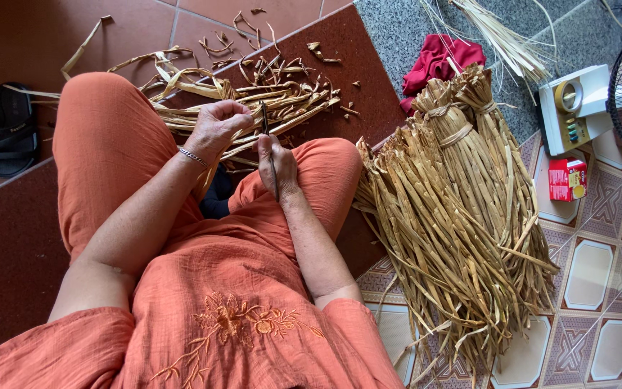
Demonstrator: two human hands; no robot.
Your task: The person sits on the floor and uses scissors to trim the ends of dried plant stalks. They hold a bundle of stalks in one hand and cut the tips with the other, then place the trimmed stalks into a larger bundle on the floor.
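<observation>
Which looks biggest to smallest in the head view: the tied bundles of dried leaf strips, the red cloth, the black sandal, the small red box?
1. Tied bundles of dried leaf strips, by far.
2. Red cloth and black sandal: look alike, unranked.
3. Small red box.

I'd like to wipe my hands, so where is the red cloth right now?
In the head view the red cloth lies crumpled at the upper right on the grey speckled floor, just beyond the tied tops of the dried leaf bundles and left of the white device.
</observation>
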